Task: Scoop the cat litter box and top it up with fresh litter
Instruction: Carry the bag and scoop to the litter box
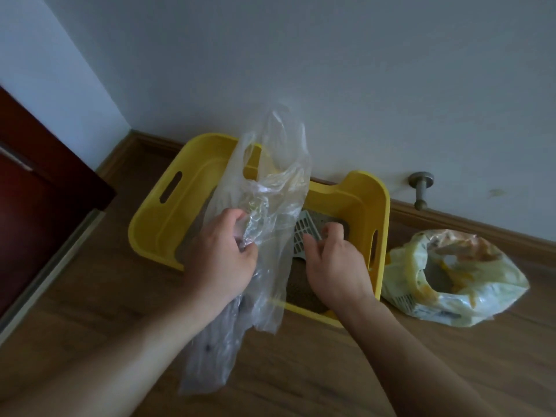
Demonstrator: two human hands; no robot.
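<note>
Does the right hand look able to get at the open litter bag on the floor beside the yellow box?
Probably yes. The right hand is at the scoop, and the litter bag sits open just beyond the box wall.

Left hand (221, 254) at centre frame, fingers curled closed, forearm running to lower left, right hand (334, 263) right of centre, fingers bent downward, forearm to lower right
</note>
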